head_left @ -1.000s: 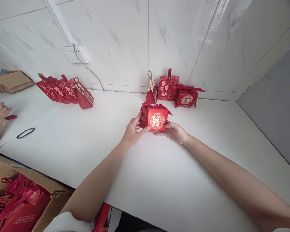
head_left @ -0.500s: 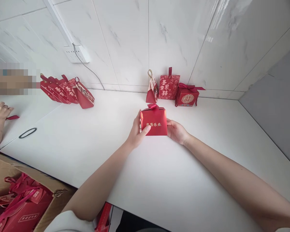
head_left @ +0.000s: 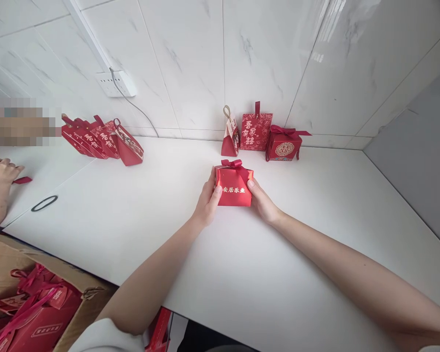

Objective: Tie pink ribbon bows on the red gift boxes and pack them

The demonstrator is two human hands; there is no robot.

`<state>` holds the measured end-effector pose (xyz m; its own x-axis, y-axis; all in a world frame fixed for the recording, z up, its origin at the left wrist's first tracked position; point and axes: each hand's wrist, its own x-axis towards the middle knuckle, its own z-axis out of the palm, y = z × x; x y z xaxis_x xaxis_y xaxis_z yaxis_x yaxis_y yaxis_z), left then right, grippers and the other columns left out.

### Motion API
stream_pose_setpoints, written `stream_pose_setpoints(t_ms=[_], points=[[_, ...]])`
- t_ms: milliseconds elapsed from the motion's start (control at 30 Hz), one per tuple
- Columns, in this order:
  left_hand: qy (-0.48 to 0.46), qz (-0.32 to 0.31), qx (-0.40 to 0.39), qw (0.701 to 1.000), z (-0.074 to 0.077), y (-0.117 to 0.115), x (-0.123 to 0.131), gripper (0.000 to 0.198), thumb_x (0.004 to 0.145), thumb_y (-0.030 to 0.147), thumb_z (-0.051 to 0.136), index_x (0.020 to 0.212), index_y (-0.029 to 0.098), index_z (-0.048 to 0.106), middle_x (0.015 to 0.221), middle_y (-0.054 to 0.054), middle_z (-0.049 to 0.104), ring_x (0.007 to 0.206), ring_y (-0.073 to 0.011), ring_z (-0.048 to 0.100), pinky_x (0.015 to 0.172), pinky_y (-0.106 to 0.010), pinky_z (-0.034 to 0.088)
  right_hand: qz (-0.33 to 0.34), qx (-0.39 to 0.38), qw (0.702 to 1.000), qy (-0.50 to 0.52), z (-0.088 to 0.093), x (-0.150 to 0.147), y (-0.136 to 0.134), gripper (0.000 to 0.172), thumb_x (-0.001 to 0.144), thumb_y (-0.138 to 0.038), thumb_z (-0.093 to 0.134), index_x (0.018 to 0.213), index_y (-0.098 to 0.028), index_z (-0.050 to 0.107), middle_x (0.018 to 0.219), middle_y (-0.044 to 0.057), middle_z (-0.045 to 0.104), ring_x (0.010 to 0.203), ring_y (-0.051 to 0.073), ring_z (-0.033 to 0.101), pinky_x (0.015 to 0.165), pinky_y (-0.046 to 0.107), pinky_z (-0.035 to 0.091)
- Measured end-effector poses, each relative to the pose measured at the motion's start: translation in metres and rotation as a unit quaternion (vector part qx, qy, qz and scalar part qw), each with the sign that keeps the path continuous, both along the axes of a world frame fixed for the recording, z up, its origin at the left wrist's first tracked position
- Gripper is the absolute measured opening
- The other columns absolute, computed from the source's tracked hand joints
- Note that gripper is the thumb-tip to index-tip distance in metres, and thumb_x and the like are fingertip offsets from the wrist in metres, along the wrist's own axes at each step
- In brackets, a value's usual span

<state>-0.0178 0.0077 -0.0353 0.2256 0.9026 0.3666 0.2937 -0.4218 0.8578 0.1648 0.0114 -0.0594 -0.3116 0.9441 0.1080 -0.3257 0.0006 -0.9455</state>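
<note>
A red gift box point(head_left: 234, 194) with gold characters on its front and a ribbon bow point(head_left: 234, 165) on top is between my two hands. My left hand point(head_left: 207, 198) grips its left side, thumb on the front face. On the right side, my right hand point(head_left: 263, 199) holds it with the thumb at the front edge. The fingers behind the box are mostly hidden. Behind it, by the wall, stand a small tapered box point(head_left: 230, 139) with a loop, a flat-faced red box point(head_left: 256, 132) and a bow-tied box point(head_left: 285, 147).
Several red boxes point(head_left: 106, 142) lean in a row at the back left. A cardboard carton point(head_left: 90, 298) full of red boxes stands at the lower left. A black ring point(head_left: 44, 203) lies on the white table point(head_left: 132, 215). Another person's hand point(head_left: 2, 171) is at the left edge.
My right hand has come round so its thumb lies on the box's front. My left thumb has shifted toward the left edge, and the bow shows more fully.
</note>
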Motion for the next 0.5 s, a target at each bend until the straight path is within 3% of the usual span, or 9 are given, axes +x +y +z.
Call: stream_pose_setpoints(t_ms=[100, 300, 400, 500], points=[[-0.014, -0.027, -0.015, 0.999, 0.001, -0.001, 0.001, 0.061, 0.099, 0.055, 0.028, 0.153, 0.026, 0.029, 0.148, -0.007, 0.047, 0.143, -0.0261, 0.036, 0.111, -0.040, 0.042, 0.002, 0.011, 1.000, -0.005, -0.002, 0.000, 0.001, 0.055, 0.096, -0.059, 0.043, 0.144, -0.032, 0.039, 0.147, 0.002, 0.049, 0.133, 0.025, 0.047, 0.112, 0.043, 0.039], [-0.012, -0.015, -0.021, 1.000, -0.003, 0.001, 0.000, 0.059, 0.100, 0.055, 0.025, 0.151, 0.028, 0.031, 0.150, -0.006, 0.045, 0.141, -0.0242, 0.038, 0.114, -0.039, 0.037, 0.024, 0.022, 0.999, -0.020, -0.001, 0.002, 0.001, 0.055, 0.097, -0.058, 0.042, 0.146, -0.033, 0.038, 0.147, 0.002, 0.049, 0.133, 0.026, 0.048, 0.113, 0.044, 0.037], [-0.036, -0.017, -0.054, 0.998, -0.007, 0.002, -0.002, 0.059, 0.098, 0.056, 0.034, 0.150, 0.028, 0.030, 0.147, -0.008, 0.047, 0.138, -0.0253, 0.043, 0.109, -0.040, 0.043, 0.032, 0.025, 0.999, -0.015, 0.000, 0.002, 0.001, 0.054, 0.097, -0.058, 0.042, 0.145, -0.033, 0.039, 0.146, 0.003, 0.049, 0.133, 0.026, 0.048, 0.113, 0.045, 0.037], [-0.085, 0.025, -0.108, 0.990, -0.010, 0.003, -0.004, 0.062, 0.092, 0.055, 0.051, 0.142, 0.028, 0.029, 0.139, -0.011, 0.053, 0.128, -0.0253, 0.053, 0.097, -0.041, 0.050, 0.017, 0.034, 0.999, 0.004, 0.000, 0.001, 0.002, 0.052, 0.097, -0.057, 0.041, 0.142, -0.031, 0.041, 0.147, 0.004, 0.048, 0.134, 0.025, 0.046, 0.115, 0.045, 0.035]])
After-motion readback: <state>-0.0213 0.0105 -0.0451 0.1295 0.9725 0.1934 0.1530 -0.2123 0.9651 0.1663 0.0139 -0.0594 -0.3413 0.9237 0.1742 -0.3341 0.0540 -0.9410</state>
